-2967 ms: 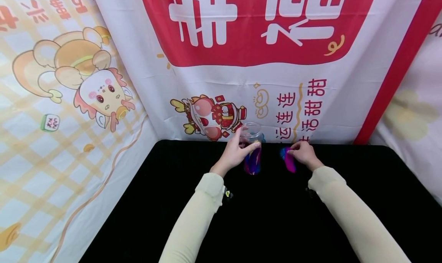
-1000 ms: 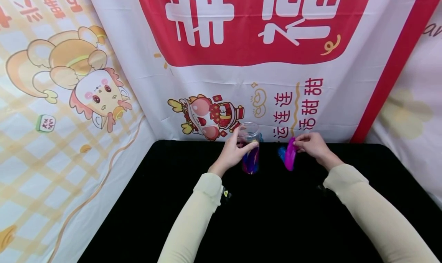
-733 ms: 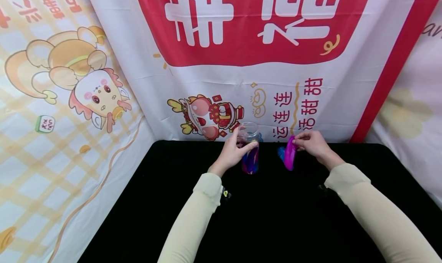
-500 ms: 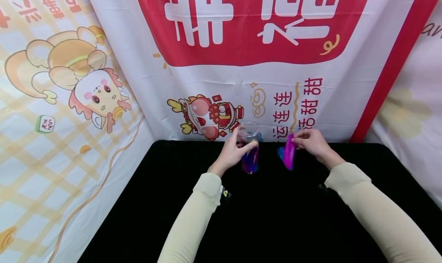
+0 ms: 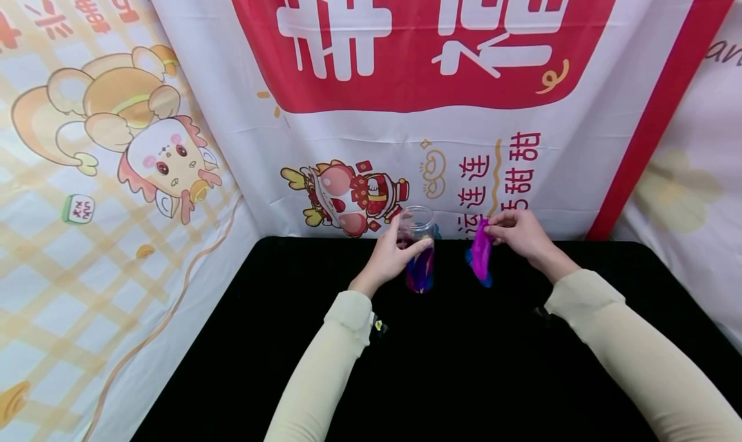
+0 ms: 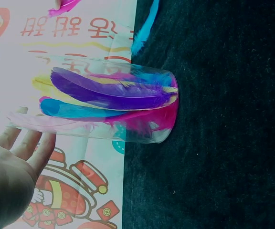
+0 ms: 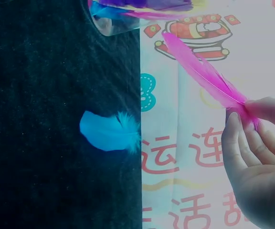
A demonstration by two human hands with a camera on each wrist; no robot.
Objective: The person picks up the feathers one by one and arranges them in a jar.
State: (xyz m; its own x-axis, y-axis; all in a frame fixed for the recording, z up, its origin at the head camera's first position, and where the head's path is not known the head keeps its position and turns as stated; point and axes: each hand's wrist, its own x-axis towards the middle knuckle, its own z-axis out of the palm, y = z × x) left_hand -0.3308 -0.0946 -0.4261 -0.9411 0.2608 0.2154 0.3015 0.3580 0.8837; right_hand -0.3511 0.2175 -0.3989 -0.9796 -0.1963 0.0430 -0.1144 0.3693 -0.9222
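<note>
A clear plastic jar [image 5: 422, 220] stands upright on the black table, with several purple, blue, yellow and pink feathers [image 6: 113, 90] inside. My left hand [image 5: 387, 256] grips it around its upper part, thumb across the front. To the jar's right, my right hand [image 5: 522, 239] pinches a magenta feather [image 7: 199, 71] at its quill end between thumb and fingertips. The feather's broad tip hangs downward in the head view. Below and partly behind it lies a blue feather [image 7: 106, 131] on the table.
The black tabletop [image 5: 452, 371] has its far edge against a printed cloth backdrop [image 5: 348, 133] close behind the jar. Another printed cloth [image 5: 116, 191] hangs along the left side.
The right hand has moved from low by the blue feather to higher and rightward, then slightly left, lifting the magenta feather. The left hand has stayed on the jar.
</note>
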